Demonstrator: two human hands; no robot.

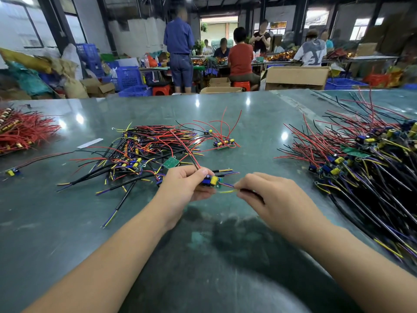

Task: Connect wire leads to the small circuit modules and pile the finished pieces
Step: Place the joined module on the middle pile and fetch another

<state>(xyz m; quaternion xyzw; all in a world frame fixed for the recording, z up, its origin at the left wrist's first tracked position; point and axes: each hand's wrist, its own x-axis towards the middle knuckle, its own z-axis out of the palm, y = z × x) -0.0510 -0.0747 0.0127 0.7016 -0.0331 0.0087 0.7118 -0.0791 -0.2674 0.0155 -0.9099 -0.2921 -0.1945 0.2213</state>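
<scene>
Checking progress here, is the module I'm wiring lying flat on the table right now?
No, the left hand holds the module above the table while the right hand pinches its wire lead.

A single wide-angle view from the person's head, facing forward and tilted down over a green table (225,256). Both forearms enter from the bottom edge, and the left hand (182,187) and right hand (270,197) meet close below the lens, near the middle of the picture. The table fills the lower two thirds, its far edge running across about a third of the way down. Above that edge the camera sees level across a workshop to other people (240,57) at benches well away. Straight lines bow towards the edges. No second view shares the scene
</scene>
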